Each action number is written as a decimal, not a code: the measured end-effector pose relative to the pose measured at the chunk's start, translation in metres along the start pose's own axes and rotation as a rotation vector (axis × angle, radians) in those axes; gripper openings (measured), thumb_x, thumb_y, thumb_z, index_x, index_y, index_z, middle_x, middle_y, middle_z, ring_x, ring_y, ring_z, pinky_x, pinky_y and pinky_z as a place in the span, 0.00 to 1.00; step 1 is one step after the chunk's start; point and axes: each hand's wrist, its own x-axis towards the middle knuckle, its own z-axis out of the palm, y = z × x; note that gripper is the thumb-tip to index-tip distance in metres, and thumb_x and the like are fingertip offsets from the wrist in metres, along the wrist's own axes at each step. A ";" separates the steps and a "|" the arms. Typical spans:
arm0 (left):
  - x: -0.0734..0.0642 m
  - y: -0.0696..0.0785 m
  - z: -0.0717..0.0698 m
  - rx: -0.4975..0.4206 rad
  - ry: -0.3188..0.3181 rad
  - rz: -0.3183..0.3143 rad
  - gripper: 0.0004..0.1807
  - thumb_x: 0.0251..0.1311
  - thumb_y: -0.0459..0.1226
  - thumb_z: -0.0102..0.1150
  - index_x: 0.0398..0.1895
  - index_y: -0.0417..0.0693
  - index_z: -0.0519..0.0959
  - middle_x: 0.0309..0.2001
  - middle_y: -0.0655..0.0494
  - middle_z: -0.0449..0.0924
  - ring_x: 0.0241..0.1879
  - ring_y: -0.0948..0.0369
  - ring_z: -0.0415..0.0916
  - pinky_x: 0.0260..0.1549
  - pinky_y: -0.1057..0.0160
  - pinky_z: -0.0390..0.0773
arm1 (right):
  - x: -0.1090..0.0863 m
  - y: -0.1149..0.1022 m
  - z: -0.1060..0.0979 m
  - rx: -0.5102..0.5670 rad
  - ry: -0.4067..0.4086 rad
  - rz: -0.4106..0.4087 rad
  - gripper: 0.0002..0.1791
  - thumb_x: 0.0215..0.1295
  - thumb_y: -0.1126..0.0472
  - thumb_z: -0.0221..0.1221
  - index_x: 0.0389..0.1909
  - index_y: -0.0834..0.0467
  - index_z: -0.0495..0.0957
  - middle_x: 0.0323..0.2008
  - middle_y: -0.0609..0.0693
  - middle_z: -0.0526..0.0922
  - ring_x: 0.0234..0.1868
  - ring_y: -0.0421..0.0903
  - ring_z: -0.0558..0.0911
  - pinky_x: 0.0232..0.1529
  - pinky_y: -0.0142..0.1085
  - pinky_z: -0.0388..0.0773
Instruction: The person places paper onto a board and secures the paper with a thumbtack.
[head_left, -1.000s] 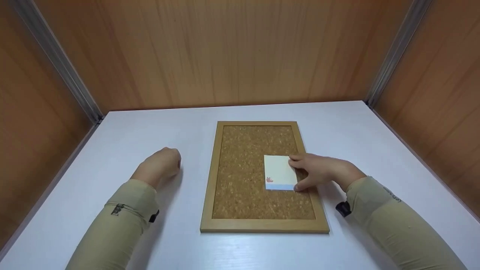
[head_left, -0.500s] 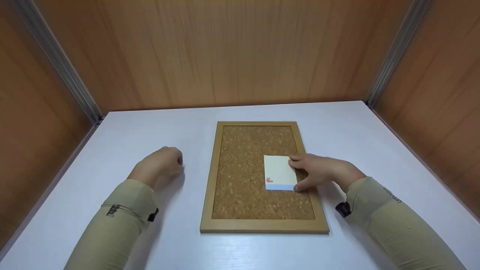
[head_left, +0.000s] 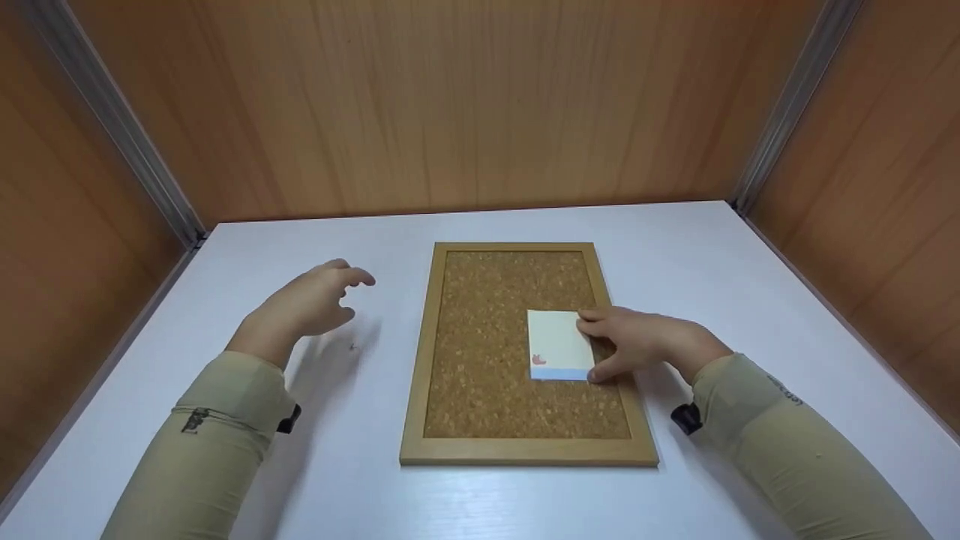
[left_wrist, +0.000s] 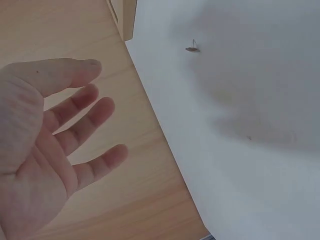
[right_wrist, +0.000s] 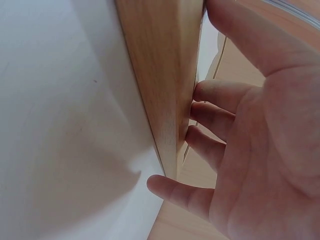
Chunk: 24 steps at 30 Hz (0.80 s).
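Note:
A cream note paper (head_left: 559, 341), with a blue strip along its bottom and a small red print, lies flat on the right half of a wood-framed cork board (head_left: 487, 360). My right hand (head_left: 634, 341) presses the note's right edge, fingertips near the upper corner and thumb at the lower one. In the right wrist view, its fingers reach over the board's frame (right_wrist: 160, 75). My left hand (head_left: 304, 304) hovers left of the board with spread, slightly bent fingers and holds nothing. Below it on the table lies a tiny thumbtack (left_wrist: 192, 49), its thin point sticking up.
The board lies on a white table (head_left: 480, 499) enclosed by wooden panels (head_left: 465, 105) at the back and both sides. A tiny speck (left_wrist: 249, 138) shows on the table in the left wrist view.
My left hand has lifted and moved back and left, its curled fingers now spread apart. The thumbtack has come into sight on the table beneath it. My right hand and the note stay put.

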 end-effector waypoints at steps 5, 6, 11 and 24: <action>-0.002 -0.004 0.004 0.097 -0.030 0.011 0.31 0.58 0.24 0.70 0.66 0.47 0.77 0.61 0.42 0.73 0.61 0.42 0.74 0.57 0.42 0.76 | 0.000 -0.003 -0.001 -0.004 -0.009 0.006 0.52 0.64 0.37 0.67 0.80 0.57 0.54 0.80 0.57 0.48 0.79 0.61 0.48 0.74 0.56 0.51; -0.002 -0.004 0.006 0.119 -0.040 0.018 0.30 0.57 0.24 0.71 0.64 0.46 0.78 0.60 0.43 0.73 0.61 0.42 0.74 0.57 0.42 0.75 | 0.000 -0.003 -0.002 -0.005 -0.011 0.010 0.52 0.63 0.37 0.67 0.80 0.56 0.54 0.81 0.57 0.48 0.79 0.60 0.48 0.74 0.56 0.51; -0.001 -0.004 0.017 0.221 -0.082 0.069 0.23 0.54 0.25 0.73 0.55 0.45 0.85 0.56 0.45 0.77 0.58 0.43 0.77 0.55 0.44 0.78 | 0.000 -0.003 -0.002 -0.004 -0.013 0.010 0.53 0.63 0.38 0.67 0.80 0.57 0.54 0.80 0.57 0.48 0.79 0.60 0.48 0.74 0.57 0.52; 0.002 -0.008 0.034 0.290 -0.156 0.051 0.08 0.61 0.25 0.67 0.41 0.41 0.88 0.46 0.44 0.85 0.49 0.45 0.82 0.50 0.48 0.81 | 0.000 -0.002 -0.001 0.001 -0.015 0.017 0.54 0.63 0.36 0.67 0.80 0.56 0.53 0.81 0.56 0.47 0.79 0.60 0.48 0.74 0.56 0.51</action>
